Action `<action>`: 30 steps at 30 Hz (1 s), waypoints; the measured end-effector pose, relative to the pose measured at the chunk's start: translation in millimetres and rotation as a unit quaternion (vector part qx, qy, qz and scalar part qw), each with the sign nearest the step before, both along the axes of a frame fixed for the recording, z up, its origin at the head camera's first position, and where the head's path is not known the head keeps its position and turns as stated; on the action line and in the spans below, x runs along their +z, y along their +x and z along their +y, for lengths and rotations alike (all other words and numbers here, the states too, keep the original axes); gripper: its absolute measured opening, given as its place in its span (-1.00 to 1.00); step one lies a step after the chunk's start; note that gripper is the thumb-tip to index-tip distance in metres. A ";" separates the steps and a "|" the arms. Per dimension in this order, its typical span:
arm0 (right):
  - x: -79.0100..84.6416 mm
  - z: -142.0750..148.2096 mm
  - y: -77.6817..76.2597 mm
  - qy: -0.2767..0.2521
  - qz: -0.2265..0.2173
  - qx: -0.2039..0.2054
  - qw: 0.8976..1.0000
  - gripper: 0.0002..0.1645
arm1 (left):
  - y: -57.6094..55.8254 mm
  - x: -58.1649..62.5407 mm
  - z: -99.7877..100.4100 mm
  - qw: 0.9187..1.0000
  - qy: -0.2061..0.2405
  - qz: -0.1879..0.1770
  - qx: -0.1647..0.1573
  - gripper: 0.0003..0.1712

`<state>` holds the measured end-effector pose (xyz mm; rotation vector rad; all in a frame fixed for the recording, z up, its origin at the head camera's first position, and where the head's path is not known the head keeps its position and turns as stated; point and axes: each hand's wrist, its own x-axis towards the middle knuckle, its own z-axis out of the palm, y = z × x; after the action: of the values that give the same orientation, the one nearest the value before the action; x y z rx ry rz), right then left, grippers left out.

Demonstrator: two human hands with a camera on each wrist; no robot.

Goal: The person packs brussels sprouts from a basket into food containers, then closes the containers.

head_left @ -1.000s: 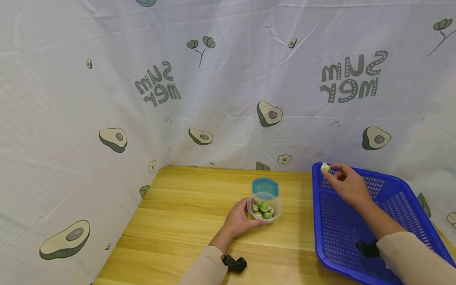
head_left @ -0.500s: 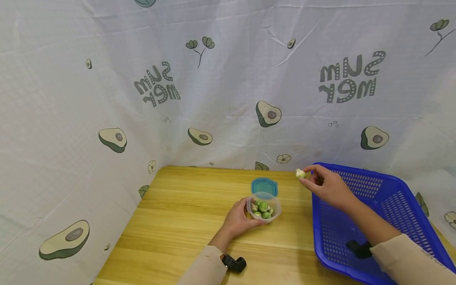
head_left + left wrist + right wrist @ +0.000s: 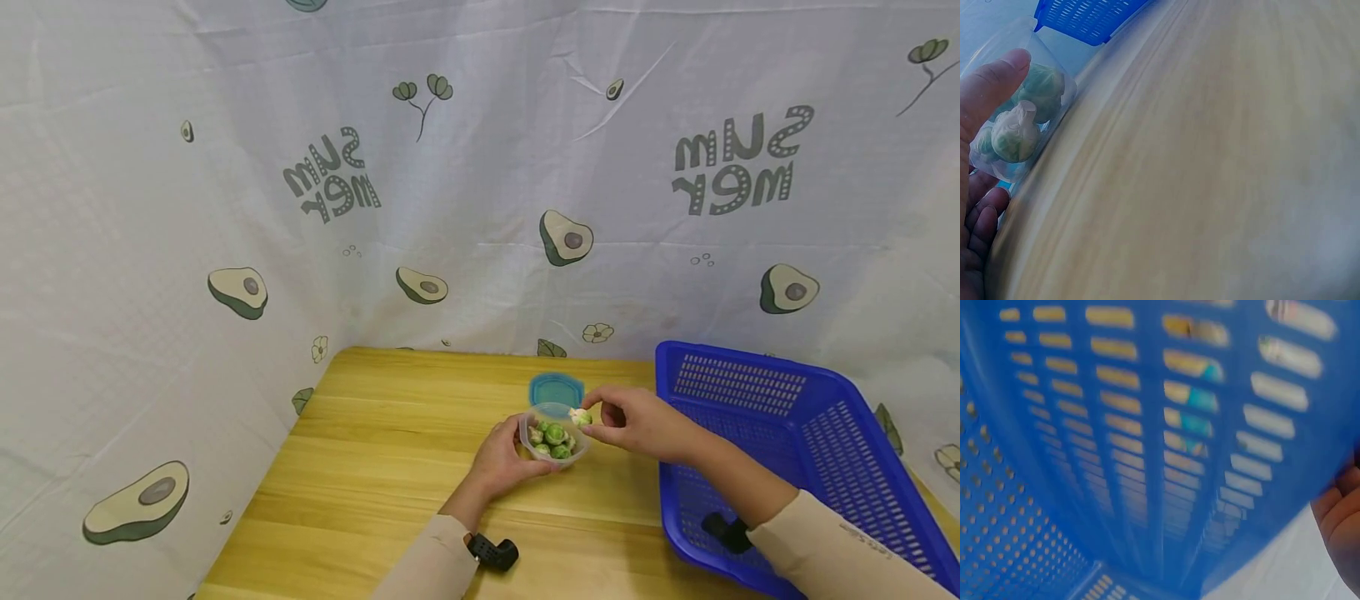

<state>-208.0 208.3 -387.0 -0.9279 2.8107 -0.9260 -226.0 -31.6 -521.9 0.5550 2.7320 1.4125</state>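
Observation:
My left hand [image 3: 504, 460] grips a clear plastic container [image 3: 533, 454], thumb at its near side and fingers round its left. Several green Brussels sprouts [image 3: 555, 434] lie inside; one sprout [image 3: 1015, 134] with a pale stem shows through the wall in the left wrist view. Between thumb and fingertips my right hand [image 3: 637, 423] pinches a single Brussels sprout [image 3: 581, 417], right over the container's right rim. In the right wrist view only part of that hand [image 3: 1342, 519] shows, past the basket wall, and its sprout is hidden.
A blue lid [image 3: 556, 390] lies just behind the container on the wooden table [image 3: 360, 467]. At the right stands a large blue plastic basket [image 3: 817, 375], under my right forearm. A printed curtain [image 3: 480, 167] closes off the back and left.
My right hand has moved left and down from over the basket to the container, carrying the pinched sprout. The left hand and container have stayed in place.

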 end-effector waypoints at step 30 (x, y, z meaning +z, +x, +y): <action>-27.0 -25.6 -9.5 0.092 -0.038 0.035 0.994 -0.73 | 1.4 4.0 -0.9 1.000 0.002 0.009 -0.002 -0.08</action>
<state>-217.5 182.7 -414.0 -0.9375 2.7231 -0.6655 -224.6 -32.5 -517.9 0.5760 2.7402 1.4194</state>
